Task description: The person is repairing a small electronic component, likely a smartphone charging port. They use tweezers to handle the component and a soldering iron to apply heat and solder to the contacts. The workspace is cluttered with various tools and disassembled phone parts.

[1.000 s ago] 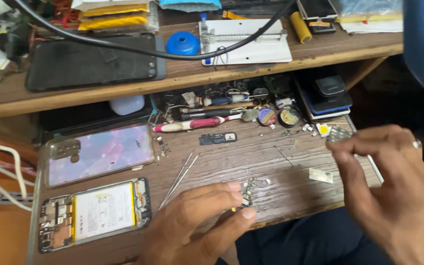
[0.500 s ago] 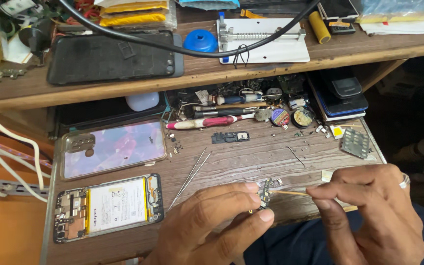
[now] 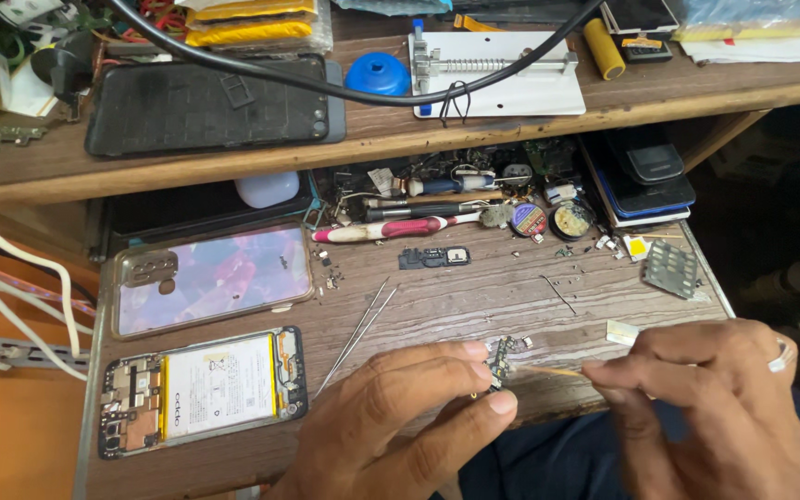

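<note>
**Holding small circuit board at front edge of bench**

Pinching: left hand (image 3: 400,417) has thumb and forefinger closed on a small circuit board (image 3: 500,357), held just above the front edge of the wooden bench (image 3: 474,296). Right hand (image 3: 706,398) has fingers closed around a thin pale stick (image 3: 548,370); its tip meets the board. Tweezers (image 3: 358,329) lie left of the board. Opened phone (image 3: 201,389), battery exposed, lies at front left; its iridescent back cover (image 3: 210,278) lies just behind.
</note>
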